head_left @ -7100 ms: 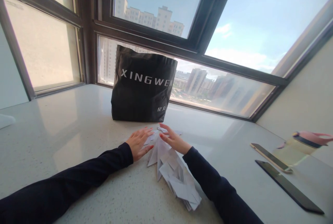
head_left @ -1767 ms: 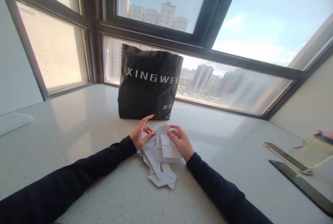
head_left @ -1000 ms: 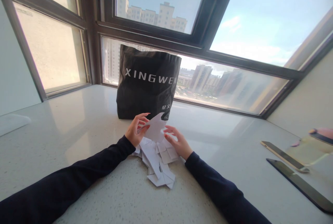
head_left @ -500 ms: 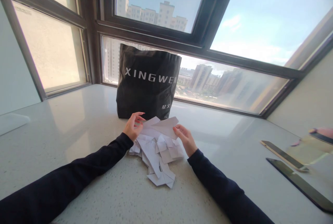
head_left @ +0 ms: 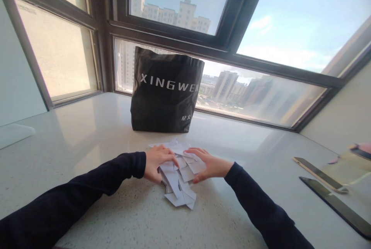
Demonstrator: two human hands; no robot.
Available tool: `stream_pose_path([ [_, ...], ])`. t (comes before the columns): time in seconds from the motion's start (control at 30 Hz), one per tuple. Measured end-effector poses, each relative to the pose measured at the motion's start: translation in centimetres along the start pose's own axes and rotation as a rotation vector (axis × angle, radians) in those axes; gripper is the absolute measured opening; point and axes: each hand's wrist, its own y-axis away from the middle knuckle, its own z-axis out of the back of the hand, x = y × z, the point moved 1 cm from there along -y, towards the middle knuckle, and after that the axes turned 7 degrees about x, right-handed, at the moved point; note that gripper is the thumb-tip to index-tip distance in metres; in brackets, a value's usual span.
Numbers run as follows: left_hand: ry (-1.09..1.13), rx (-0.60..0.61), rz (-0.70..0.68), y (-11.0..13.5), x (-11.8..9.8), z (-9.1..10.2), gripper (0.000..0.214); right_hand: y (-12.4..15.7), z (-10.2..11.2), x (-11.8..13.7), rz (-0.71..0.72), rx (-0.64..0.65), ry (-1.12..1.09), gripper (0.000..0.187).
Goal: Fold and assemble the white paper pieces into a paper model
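Observation:
A loose heap of folded white paper pieces (head_left: 173,181) lies on the pale speckled counter. My left hand (head_left: 158,163) rests over the heap's left side, its fingers curved across the papers and its thumb apart. On the other side, my right hand (head_left: 209,165) touches the heap with fingers and thumb spread wide. Neither hand has closed on a single piece. Parts of the papers are hidden under both hands. Just behind the heap stands a black bag (head_left: 165,102) with white lettering, upright on the counter.
To the right lie a gold-edged phone (head_left: 320,175) and a dark flat device (head_left: 336,207). A blurred clear object with pink on it (head_left: 352,164) is at the right edge. A white item (head_left: 16,135) sits far left. Windows (head_left: 255,94) line the back.
The folded sheet held up by my right hand is now down on the heap. Both hands have come lower and nearer, onto the heap's sides, with the right fingers now spread.

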Motion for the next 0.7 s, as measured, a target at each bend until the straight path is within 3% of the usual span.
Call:
stream_pose_path([
  [0.07,-0.026,0.016,0.002,-0.1,0.0,-0.2,0.053,-0.1,-0.5,0.1,-0.009,0.078,0.028,0.099],
  [0.13,-0.028,0.023,-0.010,-0.4,0.2,-0.4,0.051,-0.4,-0.7,0.3,-0.025,0.064,0.064,0.096],
  [0.27,0.063,-0.018,-0.080,-0.9,0.6,-0.6,0.044,-0.6,-0.2,0.9,0.014,-0.069,0.097,0.059],
  [0.43,0.253,-0.210,-0.115,-1.0,0.7,-0.3,0.016,0.0,1.3,0.3,0.018,-0.170,-0.139,0.019],
  [0.57,0.426,-0.423,-0.026,-0.8,0.7,0.7,0.017,0.9,2.5,-1.4,0.032,-0.267,-0.492,0.026],
  [0.7,0.724,-0.513,0.010,-1.0,1.2,1.6,0.029,1.7,3.3,-2.4,0.040,-0.434,-0.751,0.037],
])
